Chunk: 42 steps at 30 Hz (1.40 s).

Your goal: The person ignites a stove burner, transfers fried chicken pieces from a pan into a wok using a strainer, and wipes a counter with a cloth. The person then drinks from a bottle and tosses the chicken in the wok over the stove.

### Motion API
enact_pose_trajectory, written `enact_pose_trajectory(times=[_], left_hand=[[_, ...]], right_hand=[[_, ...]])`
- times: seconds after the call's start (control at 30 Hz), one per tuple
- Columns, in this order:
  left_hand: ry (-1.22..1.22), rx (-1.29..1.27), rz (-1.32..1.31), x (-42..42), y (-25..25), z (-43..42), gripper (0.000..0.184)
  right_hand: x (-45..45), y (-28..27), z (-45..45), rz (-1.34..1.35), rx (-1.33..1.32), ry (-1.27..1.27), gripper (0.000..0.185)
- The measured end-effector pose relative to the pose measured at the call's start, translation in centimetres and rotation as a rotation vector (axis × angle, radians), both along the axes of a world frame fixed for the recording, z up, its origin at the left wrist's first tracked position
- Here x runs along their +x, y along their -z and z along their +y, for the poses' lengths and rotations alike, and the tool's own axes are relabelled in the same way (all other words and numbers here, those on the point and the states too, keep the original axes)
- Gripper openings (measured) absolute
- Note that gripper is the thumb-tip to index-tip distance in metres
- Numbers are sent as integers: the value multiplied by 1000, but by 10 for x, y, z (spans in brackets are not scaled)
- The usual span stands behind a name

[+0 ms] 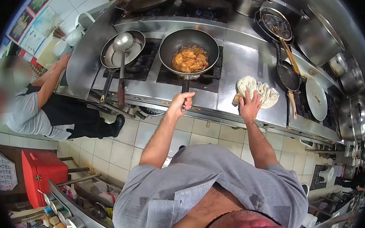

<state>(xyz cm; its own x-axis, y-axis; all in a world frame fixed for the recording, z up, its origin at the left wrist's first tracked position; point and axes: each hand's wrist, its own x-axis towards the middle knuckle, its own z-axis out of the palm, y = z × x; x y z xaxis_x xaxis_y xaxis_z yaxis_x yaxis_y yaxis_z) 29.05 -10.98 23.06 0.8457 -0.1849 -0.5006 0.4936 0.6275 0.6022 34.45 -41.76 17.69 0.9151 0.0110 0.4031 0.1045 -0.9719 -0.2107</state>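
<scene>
My left hand [181,104] is wrapped round the handle of a dark wok [167,47], which sits on a stove burner. Brown, glossy food [190,59] lies in the bottom of the wok. On the steel counter to the right, my right hand [250,105] rests with its fingers spread on the near edge of a crumpled, cream-coloured cloth [266,92]. Whether those fingers grip any of the cloth cannot be made out.
Left of the wok, a pan [107,55] holds a ladle [123,42]. Several pans, including a small black one [288,76], and a pale lid [316,99] lie at the right. A co-worker [25,108] stands at the far left, near a red box [45,174].
</scene>
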Motion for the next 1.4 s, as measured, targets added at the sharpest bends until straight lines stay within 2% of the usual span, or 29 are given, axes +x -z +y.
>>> enact_pose_trajectory(times=[0.13, 0.2, 0.3, 0.37, 0.4, 0.5, 0.6, 0.73, 0.87, 1.07, 1.13, 1.2, 1.27, 1.3, 1.33, 1.4], left_hand=[[-6, -52, -42, -28, -7, -30, 19], [-42, -8, 44, -65, -39, -51, 20], [-34, -178, 108, -69, -83, -36, 24], [-8, -347, 154, -53, -97, -22, 24], [-22, -339, 152, -41, -99, -18, 22], [-26, -87, -13, -30, -69, -25, 19], [9, 73, -128, -70, -38, -48, 19], [-24, 87, -123, -70, -29, -41, 18], [-25, -47, -84, -34, -6, -35, 16], [-54, 89, -71, 13, 9, -15, 19], [-57, -13, -38, 0, 16, -30, 20], [-59, -15, -37, -29, -7, -52, 23], [-70, 50, 131, -45, -25, -62, 29], [-33, 155, 68, -42, -18, -54, 26], [-11, 51, 70, -30, -11, -40, 29], [6, 131, -3, 1, 5, -10, 33]], right_hand=[[0, 6, -4, -31, -21, 10, 42], [1, 6, -3, -18, -29, 33, 43], [-3, -3, 0, -12, -18, 33, 43], [-4, 4, -3, -17, -25, 25, 43], [-1, 3, -2, -29, -31, 26, 43], [-5, 3, -3, -32, -8, 15, 42], [2, 3, -5, -39, 2, 27, 43], [-3, -2, -2, -7, 21, 22, 43], [-1, 3, -3, -3, -5, 27, 43], [-5, 3, -3, 0, 11, 16, 42], [-2, 0, -2, -7, 11, 6, 42], [-1, 1, -3, -16, 0, 13, 42], [1, 2, -2, -2, -7, 28, 42], [1, 3, -2, -6, -10, 25, 43], [-1, 4, -1, 6, -13, 21, 43], [0, 2, 0, 7, -1, 30, 42]])
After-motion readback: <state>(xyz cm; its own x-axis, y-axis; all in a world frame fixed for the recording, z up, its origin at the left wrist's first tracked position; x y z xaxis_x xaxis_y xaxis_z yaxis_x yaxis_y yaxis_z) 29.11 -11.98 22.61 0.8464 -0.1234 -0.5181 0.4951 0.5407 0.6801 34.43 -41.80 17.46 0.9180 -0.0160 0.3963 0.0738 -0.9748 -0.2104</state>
